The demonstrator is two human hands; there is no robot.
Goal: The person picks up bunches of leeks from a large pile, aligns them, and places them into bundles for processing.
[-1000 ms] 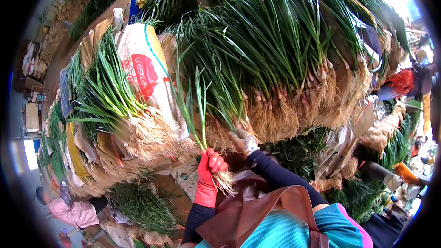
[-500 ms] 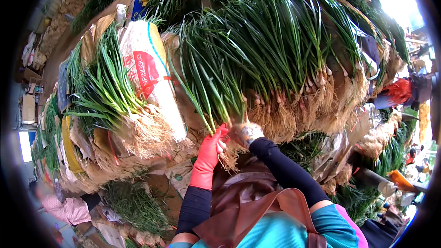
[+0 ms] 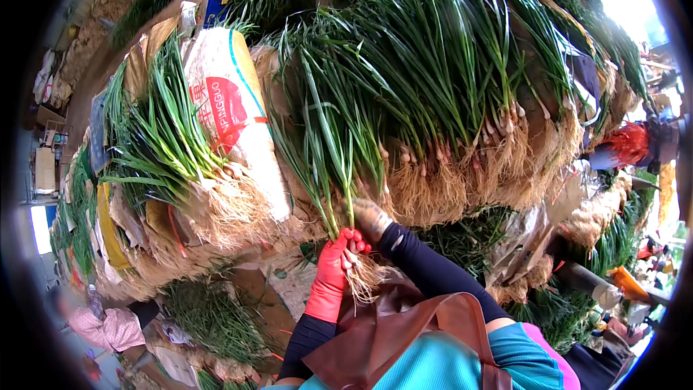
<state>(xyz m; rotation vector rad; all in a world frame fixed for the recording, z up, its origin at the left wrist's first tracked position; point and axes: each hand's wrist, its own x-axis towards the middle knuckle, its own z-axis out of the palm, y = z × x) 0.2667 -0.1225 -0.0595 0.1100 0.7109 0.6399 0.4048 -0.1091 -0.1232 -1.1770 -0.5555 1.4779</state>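
My left hand (image 3: 332,267), in a red rubber glove, is closed around the lower stems of a small bunch of green garlic (image 3: 338,166). Pinkish bulbs and tan roots (image 3: 364,274) stick out beside its fingers, and the long leaves lean up onto the heap. Just right of those stems is my right hand (image 3: 369,218), in a soiled pale glove; its fingers are blurred and partly hidden, so I cannot tell what they grip. Beyond both hands, a wide row of green garlic (image 3: 433,79) lies with leaves pointing away and roots toward me.
Left of the row, a separate bunch of green garlic (image 3: 173,137) rests beside a white printed sack (image 3: 238,123). Loose green leaves (image 3: 216,325) lie low at the left. A person in a pink patterned top (image 3: 108,328) is at the far left. Orange-red material (image 3: 624,146) shows at the right.
My left hand has drawn slightly down toward me with the green garlic, and more bulbs and roots show beside its fingers. The right hand has shifted slightly left and stays near the stems.
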